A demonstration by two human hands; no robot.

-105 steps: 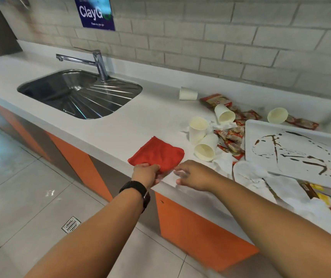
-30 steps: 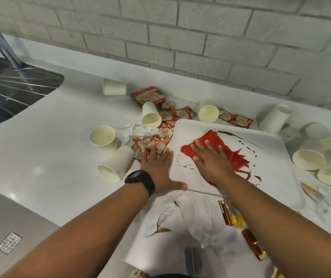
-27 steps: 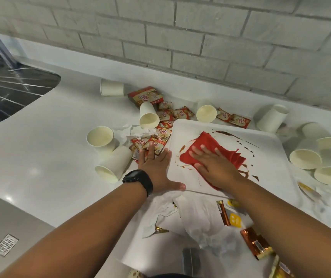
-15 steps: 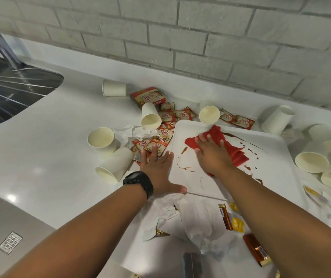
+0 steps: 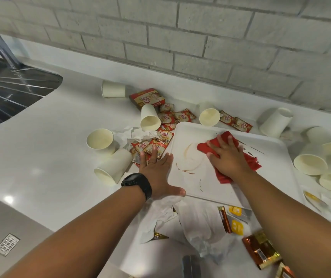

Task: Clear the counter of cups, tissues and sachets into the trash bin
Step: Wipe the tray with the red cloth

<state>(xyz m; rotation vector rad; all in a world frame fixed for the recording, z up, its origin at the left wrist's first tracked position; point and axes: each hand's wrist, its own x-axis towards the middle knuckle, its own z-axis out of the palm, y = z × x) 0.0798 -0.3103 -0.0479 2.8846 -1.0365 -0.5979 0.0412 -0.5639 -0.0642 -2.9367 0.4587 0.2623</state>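
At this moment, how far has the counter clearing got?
Nothing looks binned yet. In hand: the right hand presses a red cloth on the stained white tray, while the left hand steadies the tray's edge. Left: paper cups lie scattered, Coffee-mate sachets and crumpled tissues cover the counter. No trash bin is in view.

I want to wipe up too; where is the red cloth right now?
In the head view the red cloth lies on the white tray, right of centre, pressed flat under the right hand, beside the brown smears.
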